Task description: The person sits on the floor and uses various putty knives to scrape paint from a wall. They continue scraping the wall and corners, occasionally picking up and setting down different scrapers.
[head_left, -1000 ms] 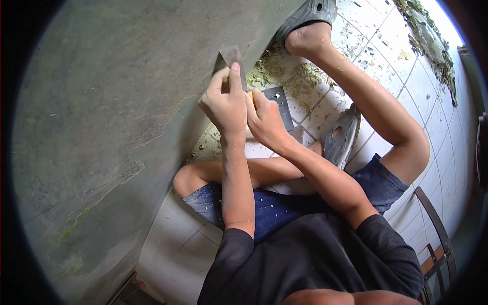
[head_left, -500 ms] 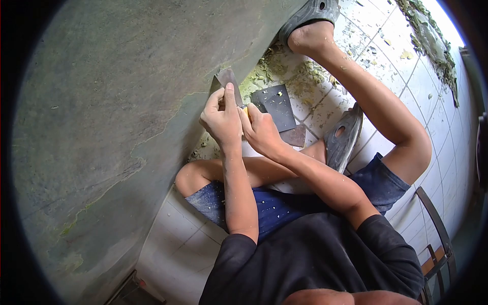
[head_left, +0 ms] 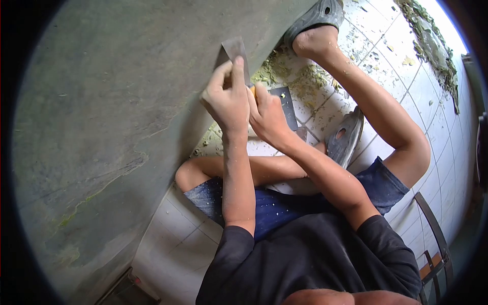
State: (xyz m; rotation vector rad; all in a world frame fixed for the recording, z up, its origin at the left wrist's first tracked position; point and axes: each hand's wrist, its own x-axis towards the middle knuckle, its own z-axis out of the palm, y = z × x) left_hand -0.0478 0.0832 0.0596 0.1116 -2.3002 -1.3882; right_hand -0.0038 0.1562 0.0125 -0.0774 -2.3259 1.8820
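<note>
The handle (head_left: 252,90) of the scraper (head_left: 237,50), yellow where it shows, is grasped by the right hand (head_left: 267,113), its fingers wrapped around it. The blade (head_left: 233,46) is braced by the left hand (head_left: 226,104), whose fingers are curled, with one digit laid straight along the metal. The scraper is thus held in both hands, raised from the floor (head_left: 175,221), its free end directed away from the body and set at or very near the wall (head_left: 101,96); whether the edge is in contact cannot be told.

The step in hand is judged to be a scraping stroke over the wall, where an uneven line of peeling coat (head_left: 114,180) is seen. For a further stroke, the edge would need to be laid flat on the surface, with pressure supplied through the left hand and the angle governed by the right.

Beyond the right hand, a dark sheet (head_left: 290,109) is seen on the floor, partly hidden by that hand, with a brownish piece (head_left: 302,133) just beside it. Flakes (head_left: 310,81) are strewn between the wall and the outstretched leg (head_left: 376,91). Farther off, a heap of debris (head_left: 434,46) is gathered.
</note>
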